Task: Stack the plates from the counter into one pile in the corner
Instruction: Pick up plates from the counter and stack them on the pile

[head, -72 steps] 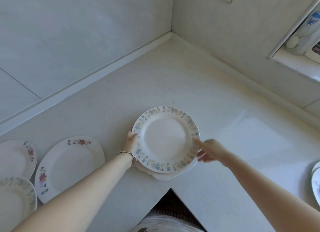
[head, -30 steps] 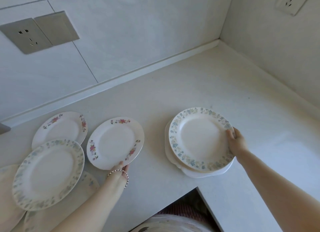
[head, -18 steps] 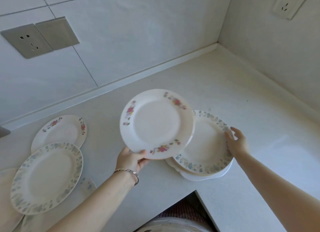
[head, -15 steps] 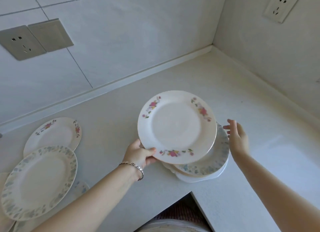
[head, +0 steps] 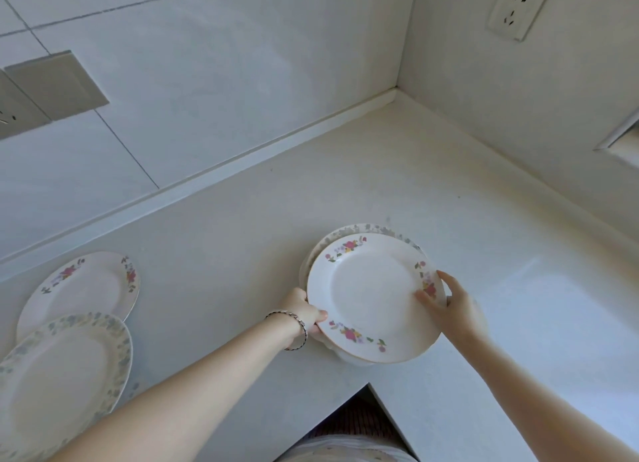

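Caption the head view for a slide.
Left hand and right hand grip a white, pink-flowered plate atop the plate pile on the pale counter; a blue-rimmed plate lies left.

Showing as smooth glazed ceramic, faintly glossy, in the rose-print plate (head: 373, 295) and the leaf-rimmed plate (head: 359, 229) beneath it. Gleaming softly as polished, stone-like material across the surface (head: 449, 202), with a brighter sheen at right. Glinting as linked metal on the bracelet (head: 304, 328). Reading as smooth satin tile on the wall (head: 224, 81), glossy white plastic on the socket (head: 518, 8), and matt grey on the cover plate (head: 57, 81).
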